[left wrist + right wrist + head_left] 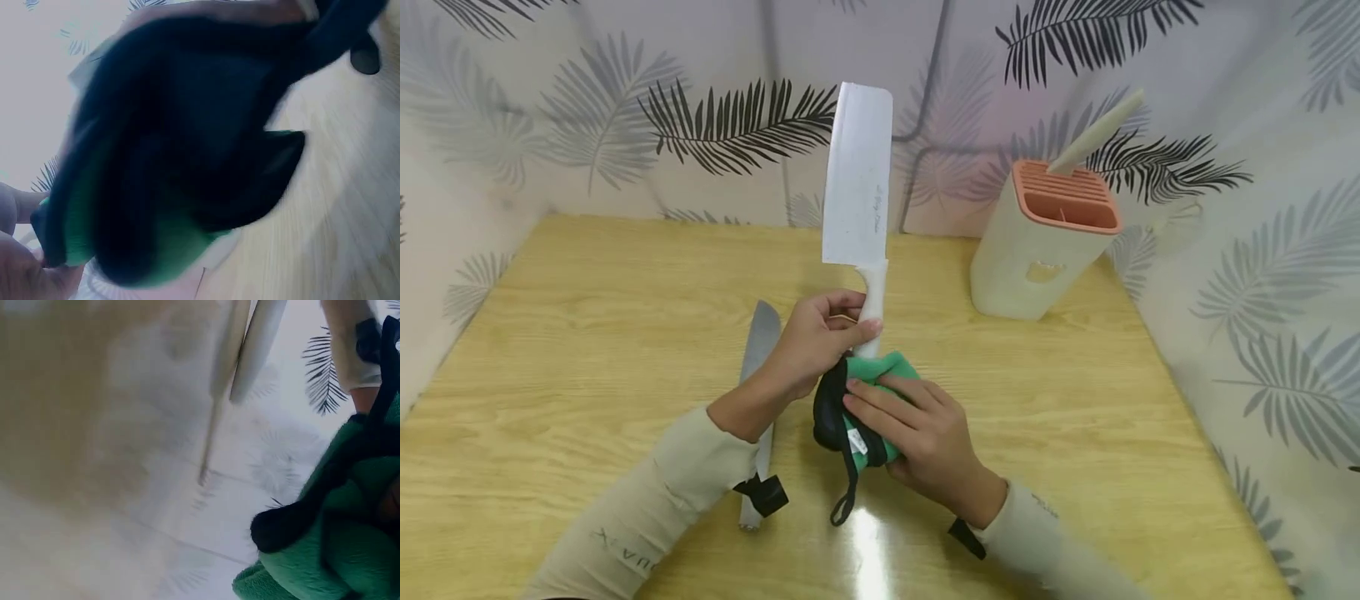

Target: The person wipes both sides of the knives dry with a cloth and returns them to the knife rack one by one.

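Observation:
A white-handled cleaver (859,179) stands blade up over the middle of the table in the head view. My left hand (808,342) pinches its handle (872,292) between thumb and fingers. Around the handle's lower end is a green cloth with black trim (895,367), bunched in my right hand (932,433), whose fingers press it from the right. A black loop (844,507) hangs from the cloth. The cloth's dark side (206,94) fills much of the left wrist view, blurred. In the right wrist view, the green cloth (350,550) shows at lower right.
Another knife (762,333) lies on the wooden table (625,292), partly hidden under my left forearm. At the back right stands a cream knife block (1022,267) with an orange slotted top and a pale handle (1097,133) sticking out. Leaf-patterned walls (730,125) border the table.

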Demonstrator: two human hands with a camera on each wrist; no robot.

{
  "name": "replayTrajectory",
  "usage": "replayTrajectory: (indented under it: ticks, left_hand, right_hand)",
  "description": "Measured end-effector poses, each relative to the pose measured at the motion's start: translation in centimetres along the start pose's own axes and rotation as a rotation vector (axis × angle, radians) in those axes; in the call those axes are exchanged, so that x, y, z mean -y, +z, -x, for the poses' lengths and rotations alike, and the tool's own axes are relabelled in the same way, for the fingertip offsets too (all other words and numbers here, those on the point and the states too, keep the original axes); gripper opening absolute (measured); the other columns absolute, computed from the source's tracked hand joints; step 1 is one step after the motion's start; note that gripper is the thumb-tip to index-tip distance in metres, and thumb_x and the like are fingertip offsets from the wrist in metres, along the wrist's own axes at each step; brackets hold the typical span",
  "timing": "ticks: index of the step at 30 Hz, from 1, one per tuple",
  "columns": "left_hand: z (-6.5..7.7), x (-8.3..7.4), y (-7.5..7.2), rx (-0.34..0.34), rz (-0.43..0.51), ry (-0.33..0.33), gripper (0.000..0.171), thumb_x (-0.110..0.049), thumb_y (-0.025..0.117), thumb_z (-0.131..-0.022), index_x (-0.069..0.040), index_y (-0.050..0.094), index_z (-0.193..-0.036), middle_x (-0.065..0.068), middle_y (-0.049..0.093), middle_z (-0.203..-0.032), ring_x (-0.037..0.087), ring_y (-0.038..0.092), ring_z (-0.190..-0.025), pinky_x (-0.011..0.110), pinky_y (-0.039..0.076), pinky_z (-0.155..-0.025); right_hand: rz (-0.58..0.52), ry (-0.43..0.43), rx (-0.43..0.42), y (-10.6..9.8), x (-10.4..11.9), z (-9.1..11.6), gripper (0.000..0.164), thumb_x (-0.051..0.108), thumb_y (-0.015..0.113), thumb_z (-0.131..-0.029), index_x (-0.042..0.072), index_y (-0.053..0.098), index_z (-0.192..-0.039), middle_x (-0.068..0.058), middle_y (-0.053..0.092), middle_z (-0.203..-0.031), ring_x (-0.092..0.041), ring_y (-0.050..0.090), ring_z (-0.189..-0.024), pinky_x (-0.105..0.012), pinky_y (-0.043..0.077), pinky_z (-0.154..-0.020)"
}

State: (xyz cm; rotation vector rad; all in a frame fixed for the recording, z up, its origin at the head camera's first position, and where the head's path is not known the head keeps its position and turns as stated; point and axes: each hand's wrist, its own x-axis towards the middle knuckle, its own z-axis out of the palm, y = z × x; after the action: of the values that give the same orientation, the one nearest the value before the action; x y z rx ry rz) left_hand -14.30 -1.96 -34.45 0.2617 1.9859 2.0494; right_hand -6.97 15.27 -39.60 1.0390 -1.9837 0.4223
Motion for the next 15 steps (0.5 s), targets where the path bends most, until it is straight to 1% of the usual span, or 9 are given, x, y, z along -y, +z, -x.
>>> replayTrajectory:
  ticks: [1, 3, 5, 7, 9, 12, 13, 14, 15]
  left_hand:
    - [0.0, -0.1, 0.0, -0.002, 0.010, 0.004, 0.040, 0.001, 0.064, -0.094, 0.012, 0.054, -0.131, 0.003, 0.060, -0.099, 0.003, 0.062, -0.077, 0.014, 0.054, -0.068]
    - [0.1, -0.3, 0.0, 0.000, 0.036, 0.013, 0.040, 0.000, 0.064, -0.094, 0.012, 0.054, -0.130, 0.002, 0.060, -0.097, 0.003, 0.063, -0.078, 0.014, 0.054, -0.069]
    - [0.1, -0.4, -0.1, 0.004, 0.054, 0.011, 0.040, 0.000, 0.064, -0.094, 0.012, 0.053, -0.130, 0.001, 0.060, -0.095, 0.003, 0.064, -0.077, 0.014, 0.054, -0.066]
    - [0.2, -0.4, -0.2, 0.002, 0.050, 0.011, 0.040, -0.001, 0.064, -0.094, 0.012, 0.053, -0.131, 0.001, 0.060, -0.094, 0.003, 0.063, -0.076, 0.013, 0.053, -0.064]
    - [0.3, -0.4, -0.4, -0.011, 0.035, 0.015, 0.040, -0.001, 0.065, -0.094, 0.011, 0.053, -0.130, 0.000, 0.060, -0.094, 0.003, 0.063, -0.076, 0.014, 0.052, -0.064]
    - [0.3, -0.6, -0.5, -0.036, 0.021, 0.040, 0.037, 0.000, 0.065, -0.094, 0.011, 0.055, -0.128, -0.001, 0.060, -0.093, 0.003, 0.062, -0.076, 0.016, 0.054, -0.065]
    - [0.3, -0.7, -0.5, -0.036, 0.026, 0.051, 0.036, 0.001, 0.065, -0.094, 0.011, 0.055, -0.127, -0.002, 0.059, -0.092, 0.004, 0.063, -0.076, 0.018, 0.056, -0.065]
    - [0.3, -0.9, -0.6, -0.034, 0.033, 0.059, 0.035, 0.002, 0.064, -0.094, 0.011, 0.056, -0.126, -0.002, 0.059, -0.091, 0.005, 0.063, -0.076, 0.019, 0.057, -0.064]
    - [0.3, -1.1, -0.5, -0.029, 0.039, 0.064, 0.034, 0.002, 0.064, -0.094, 0.011, 0.056, -0.125, -0.003, 0.059, -0.089, 0.005, 0.064, -0.075, 0.021, 0.058, -0.062]
  right_hand:
    - [0.019, -0.015, -0.015, -0.1, -0.2, -0.4, 0.027, 0.015, 0.062, -0.095, 0.014, 0.074, -0.118, 0.000, 0.077, -0.113, -0.021, 0.070, -0.099, -0.031, 0.059, -0.079]
    - [0.054, -0.015, -0.064, -0.3, -0.5, -1.4, 0.025, 0.013, 0.062, -0.095, 0.013, 0.075, -0.117, 0.000, 0.077, -0.110, -0.020, 0.070, -0.096, -0.032, 0.058, -0.076]
    - [0.071, 0.007, -0.128, -0.3, -0.8, -2.3, 0.022, 0.011, 0.063, -0.095, 0.011, 0.076, -0.114, -0.001, 0.078, -0.107, -0.021, 0.071, -0.093, -0.033, 0.058, -0.075]
    - [0.083, 0.035, -0.153, -0.2, -0.7, -2.8, 0.021, 0.010, 0.065, -0.094, 0.011, 0.076, -0.112, -0.002, 0.078, -0.105, -0.021, 0.071, -0.093, -0.033, 0.058, -0.076]
    - [0.090, 0.053, -0.121, 0.0, -0.4, -2.8, 0.025, 0.005, 0.064, -0.091, 0.012, 0.076, -0.112, -0.001, 0.078, -0.106, -0.021, 0.071, -0.094, -0.033, 0.059, -0.077]
    - [0.039, 0.071, -0.022, 0.5, 0.1, -2.0, 0.028, 0.004, 0.068, -0.086, 0.013, 0.075, -0.112, -0.001, 0.076, -0.105, -0.020, 0.071, -0.095, -0.032, 0.060, -0.079]
    - [-0.002, 0.094, 0.000, 0.6, 0.2, -1.6, 0.029, 0.003, 0.070, -0.084, 0.012, 0.075, -0.111, -0.002, 0.075, -0.105, -0.020, 0.071, -0.095, -0.032, 0.061, -0.079]
    - [-0.065, 0.138, 0.018, 0.7, 0.2, -1.2, 0.029, 0.003, 0.072, -0.083, 0.011, 0.074, -0.110, -0.004, 0.074, -0.106, -0.021, 0.071, -0.096, -0.032, 0.061, -0.081]
    - [-0.140, 0.200, 0.025, 0.7, 0.1, -0.8, 0.028, 0.003, 0.074, -0.082, 0.009, 0.072, -0.110, -0.006, 0.073, -0.107, -0.022, 0.071, -0.097, -0.032, 0.061, -0.084]
